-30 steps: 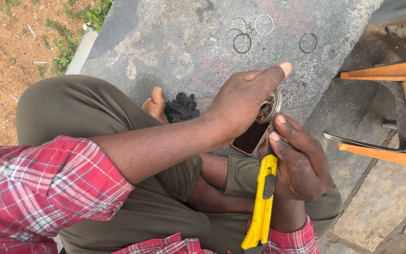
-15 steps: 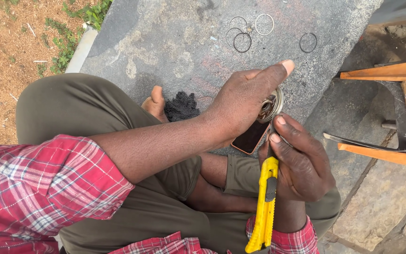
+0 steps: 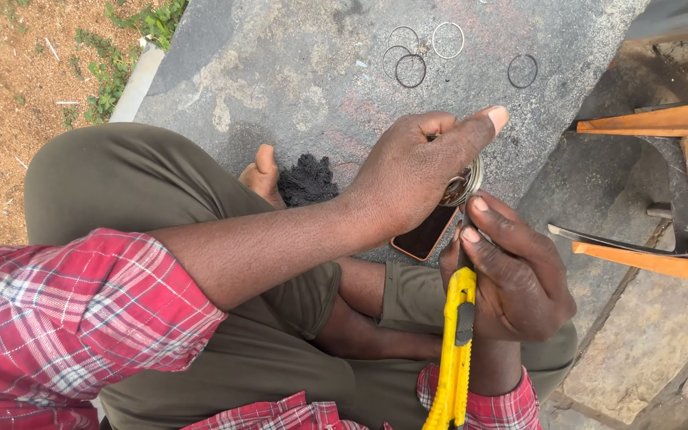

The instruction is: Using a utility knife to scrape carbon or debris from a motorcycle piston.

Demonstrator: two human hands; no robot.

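My left hand (image 3: pixel 420 167) grips a round metal part (image 3: pixel 461 188) with a ringed rim, held over the stone slab (image 3: pixel 296 87); the hand hides most of it. My right hand (image 3: pixel 511 271) holds a yellow utility knife (image 3: pixel 457 358), blade end up against the metal part's lower edge. Thumb and forefinger pinch the knife near its tip. A phone (image 3: pixel 425 232) with a dark screen lies on the slab just under both hands.
Several thin metal rings (image 3: pixel 412 70) lie on the far side of the slab, one (image 3: pixel 522 72) apart to the right. A black fibrous tuft (image 3: pixel 308 180) sits by my bare foot (image 3: pixel 264 175). Orange-handled tools (image 3: pixel 654 127) lie at right. Sandy ground lies at left.
My left hand has curled tighter around the metal part, hiding more of it. The knife and right hand have shifted slightly right and down.
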